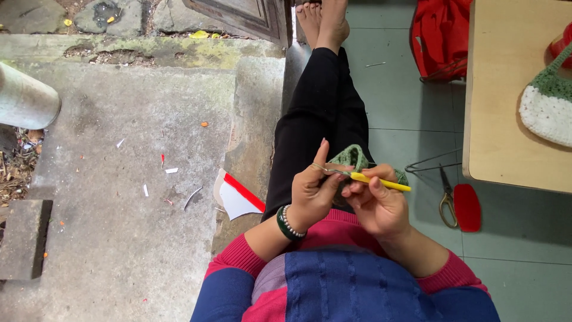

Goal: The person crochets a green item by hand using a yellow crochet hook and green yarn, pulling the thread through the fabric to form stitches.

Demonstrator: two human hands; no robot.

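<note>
Beside the hands (348,197): scissors (445,197), low table (506,89).

Green crochet piece (351,157), yellow-handled hook (376,180) crosswise.

green crochet piece (353,158) mostly tucked behind the left hand (313,191) and right hand (378,206), hook tip too tiny to make out, green-and-white knitted bag (548,104) chopped by the right edge, red bag (441,36) cut at top, scissors (445,200) half under shadow
</note>
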